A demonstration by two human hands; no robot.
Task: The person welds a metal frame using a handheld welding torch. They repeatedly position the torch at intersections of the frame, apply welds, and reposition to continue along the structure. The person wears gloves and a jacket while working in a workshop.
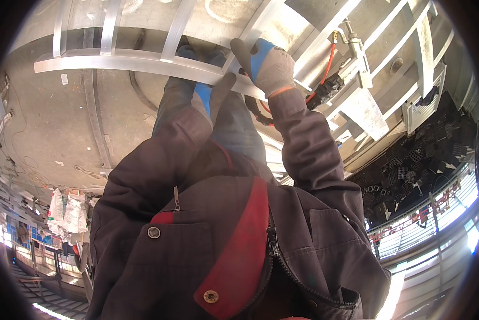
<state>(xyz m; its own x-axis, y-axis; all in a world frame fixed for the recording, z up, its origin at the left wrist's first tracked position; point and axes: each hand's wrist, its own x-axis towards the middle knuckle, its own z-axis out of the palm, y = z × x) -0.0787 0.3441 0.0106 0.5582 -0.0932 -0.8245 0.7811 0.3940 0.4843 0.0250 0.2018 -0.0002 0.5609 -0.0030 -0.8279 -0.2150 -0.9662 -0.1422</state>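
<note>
A light silvery metal frame (pixel 116 61) of flat bars, like a ladder or railing section, lies across the top in front of my legs. My left hand (pixel 207 98), in a grey and blue work glove, is at its near long bar. One dark-tipped finger or thumb lies on the bar's edge; the other fingers are hidden. My right hand (pixel 271 66), gloved alike, is closed at a diagonal bar of the frame, right of the left hand. Its dark-tipped thumb reaches leftward over that bar; the remaining fingertips are out of sight.
To the right, a metal clamp or pneumatic tool (pixel 358 56) with a red hose (pixel 329 64) sits among more bars. Dark cut pieces (pixel 405 165) are heaped beyond. White sacks (pixel 67 210) stand at the left. A dark strip (pixel 96 117) crosses the concrete floor.
</note>
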